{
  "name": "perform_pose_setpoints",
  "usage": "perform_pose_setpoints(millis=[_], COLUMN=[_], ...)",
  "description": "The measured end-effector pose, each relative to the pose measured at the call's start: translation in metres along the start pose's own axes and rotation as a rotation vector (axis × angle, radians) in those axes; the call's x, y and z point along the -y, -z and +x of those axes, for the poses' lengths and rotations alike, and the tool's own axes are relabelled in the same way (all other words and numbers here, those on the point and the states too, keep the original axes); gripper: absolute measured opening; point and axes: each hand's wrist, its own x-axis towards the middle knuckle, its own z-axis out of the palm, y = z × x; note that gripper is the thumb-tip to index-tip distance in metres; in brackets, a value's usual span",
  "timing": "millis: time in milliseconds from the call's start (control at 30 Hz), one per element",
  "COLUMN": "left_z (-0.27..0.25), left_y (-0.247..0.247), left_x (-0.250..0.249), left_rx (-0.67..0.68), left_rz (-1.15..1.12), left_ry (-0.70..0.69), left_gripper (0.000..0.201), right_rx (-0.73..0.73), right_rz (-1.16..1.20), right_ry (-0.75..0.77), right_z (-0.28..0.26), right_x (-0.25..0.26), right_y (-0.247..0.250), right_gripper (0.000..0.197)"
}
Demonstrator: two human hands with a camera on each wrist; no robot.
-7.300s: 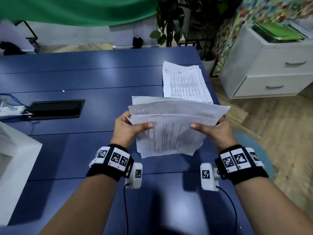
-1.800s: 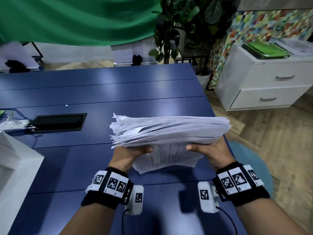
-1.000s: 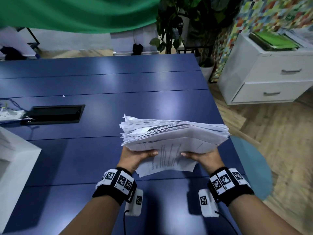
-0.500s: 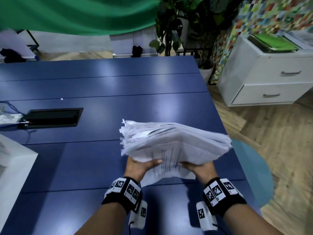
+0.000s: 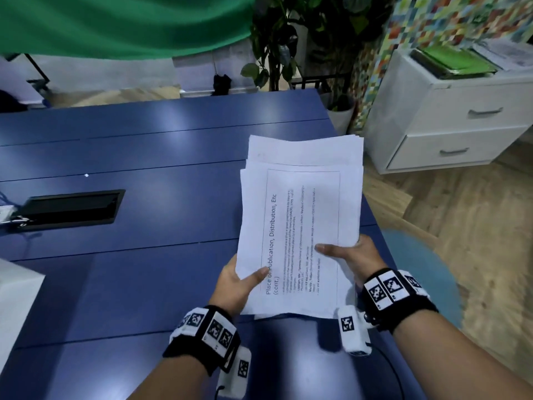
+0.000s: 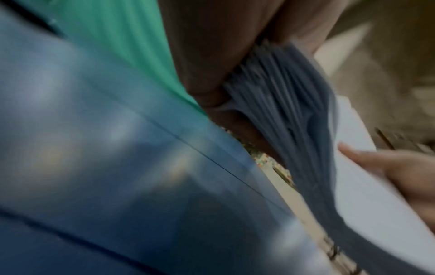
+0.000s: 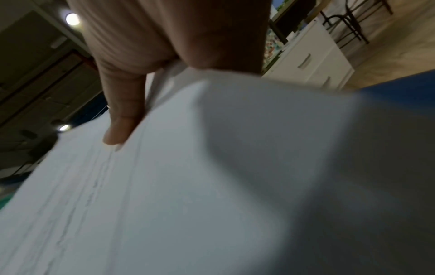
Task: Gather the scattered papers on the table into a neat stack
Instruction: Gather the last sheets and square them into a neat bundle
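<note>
1. Blue table (image 5: 150,232): I saw no loose sheets left on the part in view. Only a recessed black cable tray (image 5: 70,208) on the left and a tiny white speck (image 5: 86,175) further back.
2. White drawer cabinet (image 5: 461,116) stood off the table's right edge, with green folders (image 5: 452,60) on top. Not part of the job.
3. Paper stack (image 5: 300,226): all the sheets looked gathered into one bundle, held over the right edge of the table, printed page up, long axis pointing away from me. I couldn't tell from the head view whether its far end touched the table. Far edges were stepped, with a few sheets poking out beyond the top page, so it wasn't square.
4. Left hand (image 5: 235,284) pinched the near-left corner, thumb on the top page, fingers under. The left wrist view showed the sheet edges fanned against the palm, blurred.
5. Right hand (image 5: 350,255) pinched the near-right edge the same way, thumb flat on top. The right wrist view confirmed the thumb on paper.
6. My read: gathering was done. What was left was squaring the edges and laying the stack down flat.
</note>
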Motion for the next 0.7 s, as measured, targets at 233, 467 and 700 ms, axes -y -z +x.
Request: perform_pose_setpoints(millis=[233, 467, 700], left_z=[0.042, 0.092, 0.100], left_y=[-0.030, -0.070, -0.081], left_x=[0.015, 0.038, 0.053], left_rx=[-0.059, -0.096, -0.167], left_rz=[-0.120, 0.056, 0.513], left_ry=[0.104, 0.168, 0.164], left_gripper=[0.039, 0.038, 0.037], right_rx=[-0.009, -0.182, -0.243], right_rz=[-0.311, -0.569, -0.790], right_ry=[-0.044, 0.000, -0.100], right_z=[0.020, 0.059, 0.077], right_x=[-0.019, -0.040, -0.052], right_y=[0.042, 0.076, 0.093], right_gripper=[0.043, 0.029, 0.036])
